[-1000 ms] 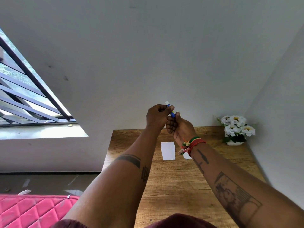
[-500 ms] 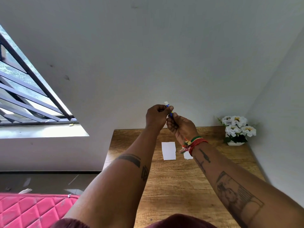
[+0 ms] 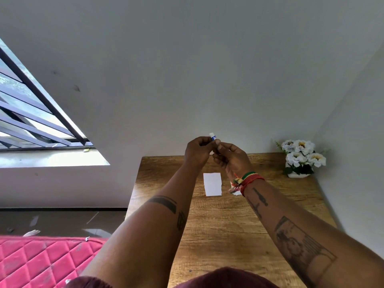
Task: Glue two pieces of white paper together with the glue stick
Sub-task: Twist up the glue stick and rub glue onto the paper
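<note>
Hands: left (image 3: 197, 150) and right (image 3: 230, 156) pinch glue stick (image 3: 212, 136); light, rigid; paper (image 3: 212, 184) flimsy at 6 o'clock.

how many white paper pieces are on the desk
2. One white rectangular paper piece lies flat mid-desk between the forearms; a second white paper piece shows only as a corner behind the right wrist. More could be hidden under the arms.
</note>
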Motion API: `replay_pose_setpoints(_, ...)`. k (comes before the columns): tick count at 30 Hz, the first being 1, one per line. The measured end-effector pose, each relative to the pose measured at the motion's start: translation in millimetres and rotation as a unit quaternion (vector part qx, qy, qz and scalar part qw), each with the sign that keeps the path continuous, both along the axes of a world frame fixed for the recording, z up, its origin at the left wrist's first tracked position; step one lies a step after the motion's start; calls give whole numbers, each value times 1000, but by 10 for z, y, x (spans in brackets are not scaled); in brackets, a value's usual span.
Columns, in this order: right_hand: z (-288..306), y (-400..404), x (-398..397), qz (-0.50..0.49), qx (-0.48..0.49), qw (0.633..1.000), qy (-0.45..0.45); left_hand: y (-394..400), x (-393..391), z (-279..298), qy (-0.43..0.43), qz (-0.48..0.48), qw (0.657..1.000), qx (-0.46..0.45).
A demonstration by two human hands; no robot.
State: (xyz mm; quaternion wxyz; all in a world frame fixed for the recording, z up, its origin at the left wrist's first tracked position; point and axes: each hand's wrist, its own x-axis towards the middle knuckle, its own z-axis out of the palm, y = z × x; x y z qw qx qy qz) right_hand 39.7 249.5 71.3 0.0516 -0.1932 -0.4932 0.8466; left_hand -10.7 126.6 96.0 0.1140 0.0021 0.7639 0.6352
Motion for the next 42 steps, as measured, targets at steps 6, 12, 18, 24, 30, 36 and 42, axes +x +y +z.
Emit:
replay_pose_setpoints(6, -357, 200, -51, -21, 141, 987, -76, -167, -28, -418, 15, -72, 978, -197)
replay_pose_setpoints(12, -780, 333, -21, 40, 385, 912, -136, -326, -39, -902, 67, -199, 891, -403)
replay_pose_setpoints(18, -997, 342, -67, 130, 528, 828, -140, -270, -52, -1242, 70, -290, 817, -493)
replay_pose_setpoints(24, -1076, 364, -191, 169, 589, 778, -140, -257, -87, -1365, 113, -309, 778, -535)
replay_pose_setpoints(30, -1133, 365, -247, 191, 624, 746, -131, -206, -113, -1422, 127, -324, 757, -554)
replay_pose_setpoints(36, -1124, 355, -236, 220, 659, 711, -108, -170, -103, -1460, 124, -321, 744, -574)
replay_pose_setpoints(42, -1116, 321, -70, 257, 675, 688, -72, -109, -32, -1426, 126, -319, 734, -586)
